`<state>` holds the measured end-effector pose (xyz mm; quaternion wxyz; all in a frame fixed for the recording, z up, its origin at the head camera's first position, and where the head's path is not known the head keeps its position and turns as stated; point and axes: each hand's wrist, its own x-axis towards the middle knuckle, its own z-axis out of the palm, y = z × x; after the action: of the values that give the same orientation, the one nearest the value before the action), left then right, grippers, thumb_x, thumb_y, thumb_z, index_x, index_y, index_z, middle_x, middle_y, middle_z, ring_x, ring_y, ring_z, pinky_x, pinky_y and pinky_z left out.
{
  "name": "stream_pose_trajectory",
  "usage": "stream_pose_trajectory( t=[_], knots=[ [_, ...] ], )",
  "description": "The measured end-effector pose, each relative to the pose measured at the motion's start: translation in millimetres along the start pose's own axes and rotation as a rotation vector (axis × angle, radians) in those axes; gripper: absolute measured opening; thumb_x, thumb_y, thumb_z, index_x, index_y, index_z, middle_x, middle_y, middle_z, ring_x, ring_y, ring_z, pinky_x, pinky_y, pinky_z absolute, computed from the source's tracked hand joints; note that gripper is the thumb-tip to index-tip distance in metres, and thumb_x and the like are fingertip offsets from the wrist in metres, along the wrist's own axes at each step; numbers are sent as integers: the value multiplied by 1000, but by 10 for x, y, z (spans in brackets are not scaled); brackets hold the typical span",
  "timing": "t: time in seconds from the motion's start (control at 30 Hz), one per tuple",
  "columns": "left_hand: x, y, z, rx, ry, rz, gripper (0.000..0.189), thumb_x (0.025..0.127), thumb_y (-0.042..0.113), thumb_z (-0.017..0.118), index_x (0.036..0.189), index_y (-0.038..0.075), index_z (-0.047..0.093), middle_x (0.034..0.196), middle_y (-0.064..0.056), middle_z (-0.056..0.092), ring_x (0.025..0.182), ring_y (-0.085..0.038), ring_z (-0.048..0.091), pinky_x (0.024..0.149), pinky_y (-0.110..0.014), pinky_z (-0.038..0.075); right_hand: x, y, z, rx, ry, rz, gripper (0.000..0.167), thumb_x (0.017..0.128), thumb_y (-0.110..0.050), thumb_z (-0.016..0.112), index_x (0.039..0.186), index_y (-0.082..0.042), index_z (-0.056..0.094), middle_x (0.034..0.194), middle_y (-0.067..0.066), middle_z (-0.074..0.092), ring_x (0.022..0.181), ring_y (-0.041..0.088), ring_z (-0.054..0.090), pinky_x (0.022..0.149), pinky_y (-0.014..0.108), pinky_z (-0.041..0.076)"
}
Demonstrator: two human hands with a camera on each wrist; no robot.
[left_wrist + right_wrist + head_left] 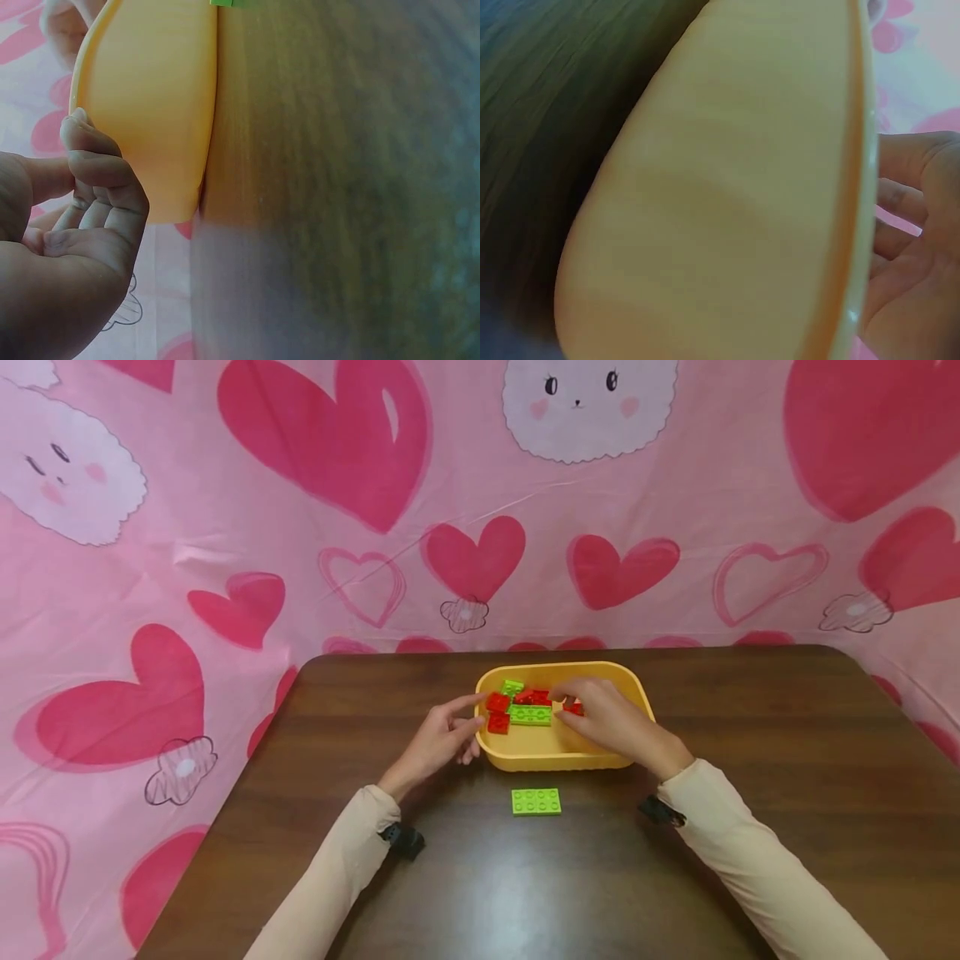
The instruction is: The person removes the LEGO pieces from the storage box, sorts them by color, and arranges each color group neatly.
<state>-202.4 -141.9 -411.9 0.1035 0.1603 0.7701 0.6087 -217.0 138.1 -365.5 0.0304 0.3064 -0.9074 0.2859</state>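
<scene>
A yellow plastic tub (525, 762) holds several toy building bricks, among them a long green brick (531, 716) and a red brick (498, 722) at its left end. My left hand (442, 742) is at the tub's left rim, index finger reaching over the edge, other fingers loosely bent outside. In the left wrist view the fingertips meet the rim. My right hand (606, 714) reaches over the right side into the tub, thumb and fingers around another red brick (573, 708). The tub wall (720, 187) hides its fingertips in the right wrist view, so I cannot tell whether it grips that brick.
A flat light-green brick (536, 802) with studs up lies on the dark wooden table (465, 893) in front of the tub. Behind the table hangs a pink cloth (547, 502) with hearts. Dark wrist cameras sit under both cuffs.
</scene>
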Motion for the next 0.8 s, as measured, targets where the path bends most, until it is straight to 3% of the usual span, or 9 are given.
stream_pose_trajectory(
  t=[0.27,0.47,0.8],
  knots=[
    [-7,-16,-2,-11,-17,-15,46,101,7,57,146,6,48,65,-14,62,49,-22,56,48,-29,50,128,68,261,53,-77,44,44,86,-6,75,128,1,63,121,15,67,107,32,63,96,49,51],
    [-10,7,-16,-4,-6,-12,45,101,7,57,145,7,49,64,-13,62,49,-22,55,47,-27,50,164,100,401,48,-112,66,39,87,-8,75,124,-2,67,121,11,67,112,30,57,103,51,45],
    [-27,12,-26,-8,-16,-1,46,101,6,57,146,5,47,64,-12,62,48,-20,55,47,-26,49,165,96,426,10,-117,101,35,84,-9,78,118,-4,71,116,8,66,106,26,54,99,46,47]
  ],
)
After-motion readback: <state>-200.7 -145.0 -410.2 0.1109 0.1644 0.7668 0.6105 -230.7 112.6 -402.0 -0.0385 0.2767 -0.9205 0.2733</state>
